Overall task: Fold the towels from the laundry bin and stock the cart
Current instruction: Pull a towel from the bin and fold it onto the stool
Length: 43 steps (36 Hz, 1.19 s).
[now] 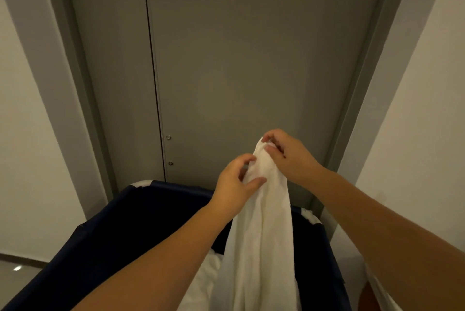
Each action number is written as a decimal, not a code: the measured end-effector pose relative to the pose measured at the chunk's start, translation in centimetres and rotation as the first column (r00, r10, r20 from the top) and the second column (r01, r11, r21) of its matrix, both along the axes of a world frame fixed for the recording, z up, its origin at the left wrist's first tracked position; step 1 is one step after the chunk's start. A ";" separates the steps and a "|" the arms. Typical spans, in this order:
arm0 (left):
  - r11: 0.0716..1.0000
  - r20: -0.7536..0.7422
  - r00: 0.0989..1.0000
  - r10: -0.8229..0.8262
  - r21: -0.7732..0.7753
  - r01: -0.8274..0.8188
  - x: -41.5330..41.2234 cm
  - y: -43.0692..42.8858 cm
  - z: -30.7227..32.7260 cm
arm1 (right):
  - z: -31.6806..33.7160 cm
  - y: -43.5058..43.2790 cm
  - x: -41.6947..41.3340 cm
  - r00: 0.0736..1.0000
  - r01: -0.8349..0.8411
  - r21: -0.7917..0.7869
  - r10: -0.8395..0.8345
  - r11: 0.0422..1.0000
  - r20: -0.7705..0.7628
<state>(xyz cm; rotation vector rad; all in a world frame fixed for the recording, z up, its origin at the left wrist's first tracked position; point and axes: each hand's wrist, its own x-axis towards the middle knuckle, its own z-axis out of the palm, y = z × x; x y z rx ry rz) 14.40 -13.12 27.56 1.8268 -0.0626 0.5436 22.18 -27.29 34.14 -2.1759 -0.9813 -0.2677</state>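
Both hands were on one towel [261, 235]: the right hand [286, 154] pinched its topmost bunched edge between thumb and fingertips. The left hand [235, 179], just below it, had thumb and fingers curled round the gathered cloth. From that double hold the towel hung as a long, narrow, crumpled drape with no fold in it. Its lower part ran down over the mouth of the bin [120, 222] and out of the bottom of the view, so whether its end had cleared the bin could not be told. Beneath the forearms, more white laundry [208, 275] lay inside the dark blue bin, how much of it hidden by the arms and the hanging cloth. Behind the bin stood a grey door [239, 58] between pale walls, with a strip of glossy floor [17, 268] at the lower left. No cart and no folded stack showed anywhere, so how much stocking had been done could not be judged. As a judgement, the work on this towel was at its very start: it was lifted and held by an edge, perhaps while the hands sought its corners. Spreading, folding and placing it on the cart were yet to come, and the laundry in the bin waited its turn after that.
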 end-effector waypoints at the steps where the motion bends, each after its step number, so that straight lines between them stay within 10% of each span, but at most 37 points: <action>1: 0.999 -0.024 1.000 -0.018 -0.039 0.017 0.0 0.0 0.2 | 0.1 -0.1 0.0 1.000 -0.005 -0.010 0.005 1.000 0.006; 6: 0.973 -0.119 0.985 -0.122 -0.210 0.095 0.2 0.4 1.1 | 0.4 -0.3 -0.2 1.000 -0.005 -0.065 0.006 0.998 0.013; 34: 0.996 0.035 0.999 -0.004 -0.091 0.007 -0.4 -0.3 2.1 | 0.5 -0.2 -1.2 1.000 -0.013 -0.061 0.013 0.998 0.011; 43: 0.990 -0.168 0.976 -0.142 -0.019 0.141 0.0 -0.3 1.5 | 0.6 -0.5 -1.5 1.000 -0.006 -0.057 0.007 0.998 0.014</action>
